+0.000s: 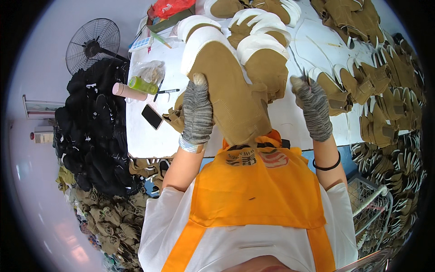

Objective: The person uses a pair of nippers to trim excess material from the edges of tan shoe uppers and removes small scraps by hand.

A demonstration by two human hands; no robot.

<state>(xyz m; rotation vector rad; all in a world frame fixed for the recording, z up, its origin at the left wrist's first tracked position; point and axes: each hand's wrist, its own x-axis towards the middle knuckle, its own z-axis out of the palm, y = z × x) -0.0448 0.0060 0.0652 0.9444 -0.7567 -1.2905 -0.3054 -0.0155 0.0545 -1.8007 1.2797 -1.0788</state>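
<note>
The brown shoe upper, edged in white, is above the near side of the white bench, in front of your orange apron. Your left hand grips its left edge, thumb on top. Your right hand, well apart from it, is curled with dark points at its fingertips; whether it grasps something, I can't tell. More shoe uppers lie beyond, and a phone lies left.

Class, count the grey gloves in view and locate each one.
2: one glove on the left hand, holding a brown-and-white shoe piece; another on the right hand. Others may be hidden.
</note>
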